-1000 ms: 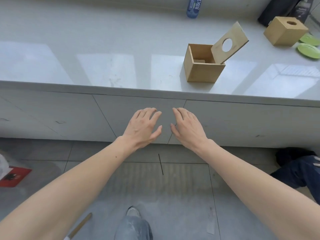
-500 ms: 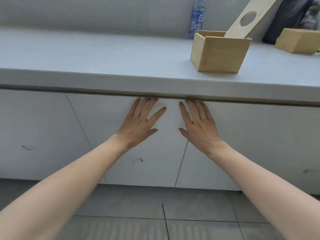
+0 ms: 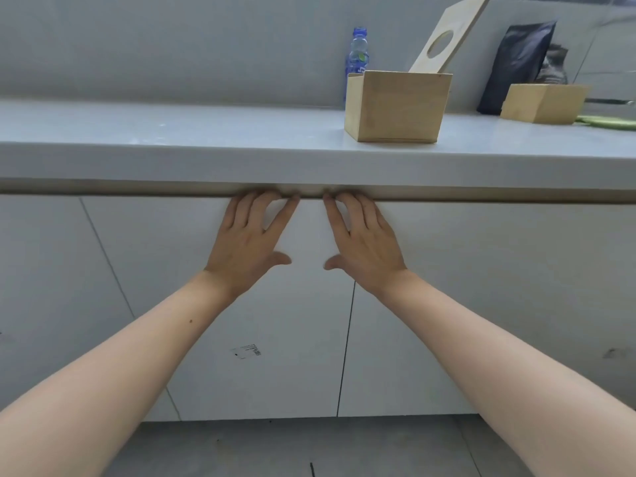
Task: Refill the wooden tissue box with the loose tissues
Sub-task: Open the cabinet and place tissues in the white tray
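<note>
- The wooden tissue box, pale and plain, stands upright on the countertop near its front edge.
- Its lid, pierced by a round hole, rises tilted above the box's back.

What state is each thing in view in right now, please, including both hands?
wooden tissue box: open, lid tilted up.
second wooden box: upright on the countertop; top out of sight.
bottle: upright, capped.
dark bag: standing upright.
cabinet doors: shut.
left hand: fingers straight, tips at the gap under the countertop.
right hand: likewise, holding nothing.
</note>
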